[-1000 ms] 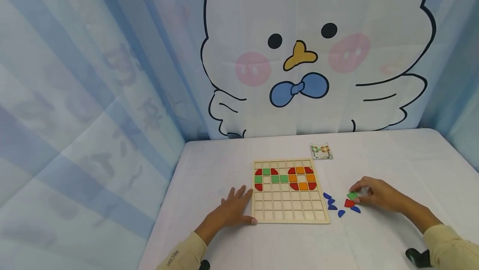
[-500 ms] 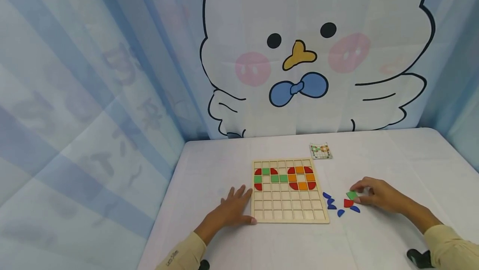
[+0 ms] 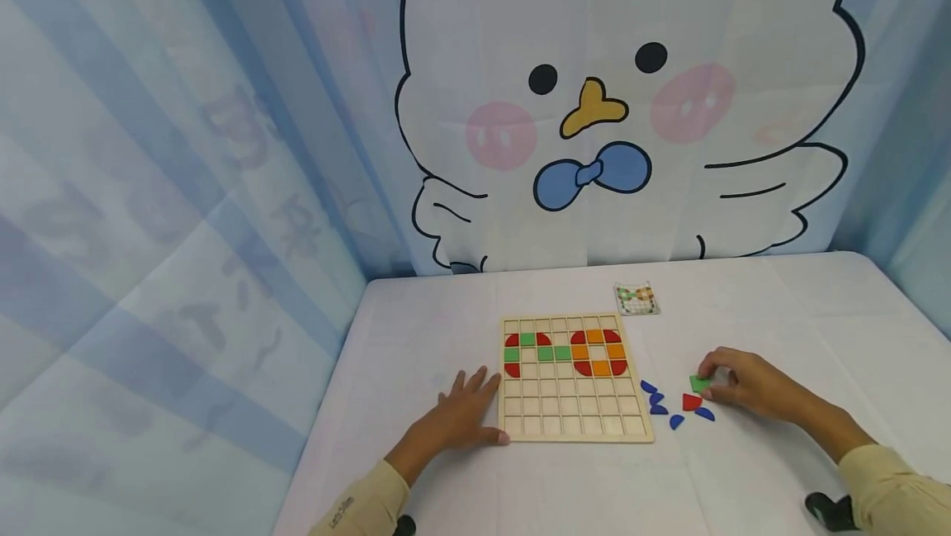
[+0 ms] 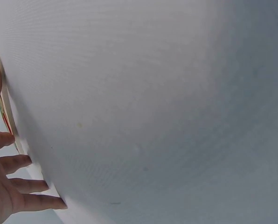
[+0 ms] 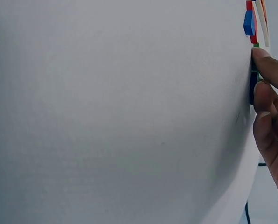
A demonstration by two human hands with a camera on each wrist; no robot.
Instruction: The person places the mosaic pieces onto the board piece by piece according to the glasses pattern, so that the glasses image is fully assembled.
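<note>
My right hand (image 3: 758,387) pinches at a green tile (image 3: 697,384) on the table with thumb and index finger. In the right wrist view a dark blue piece (image 5: 254,93) shows at the fingertips beside the green. Just in front of the green tile lies a red tile (image 3: 692,402) with one curved side. My left hand (image 3: 464,416), fingers spread, rests along the left edge of the wooden grid board (image 3: 575,429), its thumb at the near left corner. Red, green and orange tiles fill some squares in the board's far rows.
Several blue half-round pieces (image 3: 658,410) lie between the board and my right hand. A small pattern card (image 3: 636,299) sits beyond the board's far right corner. The white tabletop (image 3: 579,486) ends at a printed curtain (image 3: 594,230).
The green tile has turned a little under my right fingertips, and that hand has shifted slightly away from me. My left hand and the board stay put.
</note>
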